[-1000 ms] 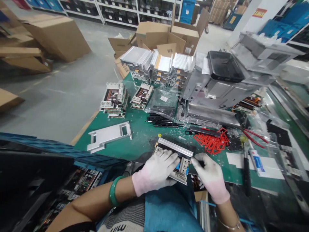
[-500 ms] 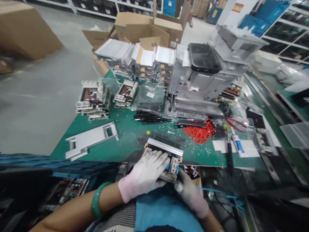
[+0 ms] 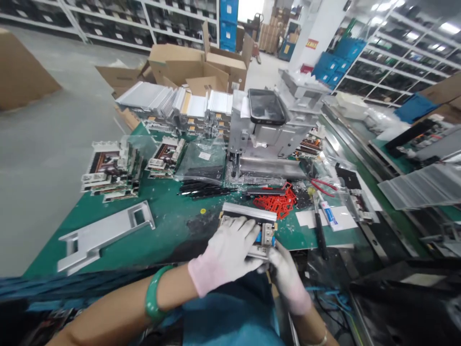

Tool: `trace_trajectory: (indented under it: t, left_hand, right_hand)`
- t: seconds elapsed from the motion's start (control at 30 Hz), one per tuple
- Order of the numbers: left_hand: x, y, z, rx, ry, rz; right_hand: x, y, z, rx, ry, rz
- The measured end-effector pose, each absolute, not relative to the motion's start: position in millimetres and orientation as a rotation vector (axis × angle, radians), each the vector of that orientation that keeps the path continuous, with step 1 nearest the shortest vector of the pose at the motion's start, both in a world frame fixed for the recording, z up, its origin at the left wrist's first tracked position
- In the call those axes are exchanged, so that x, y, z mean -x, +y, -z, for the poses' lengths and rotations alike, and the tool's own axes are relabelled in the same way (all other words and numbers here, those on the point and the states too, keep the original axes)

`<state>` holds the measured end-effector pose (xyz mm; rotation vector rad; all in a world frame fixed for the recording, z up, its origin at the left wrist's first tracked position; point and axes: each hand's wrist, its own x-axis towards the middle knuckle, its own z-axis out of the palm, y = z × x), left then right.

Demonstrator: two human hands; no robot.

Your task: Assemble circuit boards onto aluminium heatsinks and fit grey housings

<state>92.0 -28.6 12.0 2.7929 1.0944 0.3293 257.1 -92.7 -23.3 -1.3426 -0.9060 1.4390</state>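
A circuit board module (image 3: 267,234) with a ribbed metal heat sink along its far edge rests at the near edge of the green table. My left hand (image 3: 230,247), in a white glove with a pink cuff, grips it, fingers across its top and thumb by the near side. My right hand (image 3: 286,274), gloved alike, holds the near right corner; some of its fingers are hidden below the module. Red plastic frames (image 3: 277,204) lie in a heap just beyond. To the left lies a silver metal bracket (image 3: 108,234).
Stacks of circuit boards (image 3: 111,170) stand at the left, with heat-sink modules (image 3: 147,98) behind. A metal fixture (image 3: 266,151) bears a dark-screened device (image 3: 266,106). Black strips (image 3: 205,188), red-handled pliers (image 3: 324,186), a tube (image 3: 328,214) and a black-handled tool (image 3: 319,230) lie around.
The camera view has tilted up and swung right. Both hands and the module are farther over the table, nearer the red frames. My right hand has come up against the module's corner.
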Motion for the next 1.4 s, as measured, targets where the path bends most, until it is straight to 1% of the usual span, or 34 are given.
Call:
trace_trajectory:
  t: [0.2,0.3,0.4,0.57,0.77,0.97,1.2,1.27,1.4]
  left_hand:
    - [-181.4,52.6,-52.5,-2.865,0.811,-0.477]
    - [-224.3,90.2,-56.2,-2.895,0.692,-0.497]
    - [-258.7,120.9,-47.8,-2.898,0.634,-0.51]
    - [-290.8,152.9,-31.9,-2.884,0.683,-0.485]
    - [-309.8,152.3,-31.3,-2.771,0.966,-0.466]
    - [-302.5,149.4,-35.0,-2.702,1.15,-0.422]
    - [-237.4,155.0,-34.7,-2.759,1.22,-0.38]
    - [-217.2,156.2,-35.3,-2.783,1.234,-0.362]
    - [-191.6,157.4,-37.6,-2.821,1.254,-0.333]
  right_hand:
    - [-325.2,-33.0,5.6,1.359,-0.614,-1.233]
    - [-361.3,-1.7,0.7,1.372,-0.459,-1.144]
    - [-389.2,25.1,1.6,1.358,-0.427,-1.101]
    - [-411.9,57.0,9.9,1.37,-0.423,-1.037]
    - [-424.6,64.3,15.1,1.413,-0.418,-0.945]
    - [-413.2,61.4,6.6,1.491,-0.541,-0.907]
    - [-364.1,57.9,0.5,1.598,-0.927,-0.937]
    - [-357.0,54.5,-2.3,1.656,-1.036,-0.858]
    - [-353.2,50.5,-7.2,1.769,-1.193,-0.589]
